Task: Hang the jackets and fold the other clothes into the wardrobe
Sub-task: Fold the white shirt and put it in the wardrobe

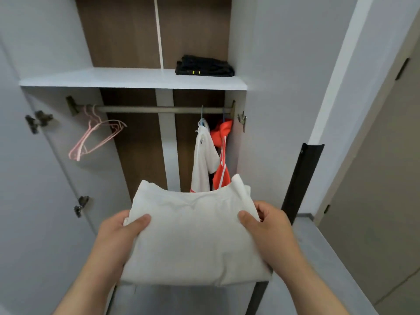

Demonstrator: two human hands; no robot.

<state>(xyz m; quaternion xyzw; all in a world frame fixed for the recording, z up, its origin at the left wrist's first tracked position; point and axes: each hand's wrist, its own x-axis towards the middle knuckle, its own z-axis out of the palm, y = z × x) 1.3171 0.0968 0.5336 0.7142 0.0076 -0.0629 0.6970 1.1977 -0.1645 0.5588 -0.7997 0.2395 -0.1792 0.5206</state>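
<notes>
I hold a folded white garment level in front of the open wardrobe. My left hand grips its left edge, thumb on top. My right hand grips its right edge the same way. Beyond it, a white jacket and an orange-red jacket hang at the right end of the metal rail. A folded black garment lies on the right of the white shelf above the rail.
Pink empty hangers dangle at the rail's left end. The wardrobe's doors stand open on both sides, the right one with a black edge strip close to my right hand. A beige door is at far right.
</notes>
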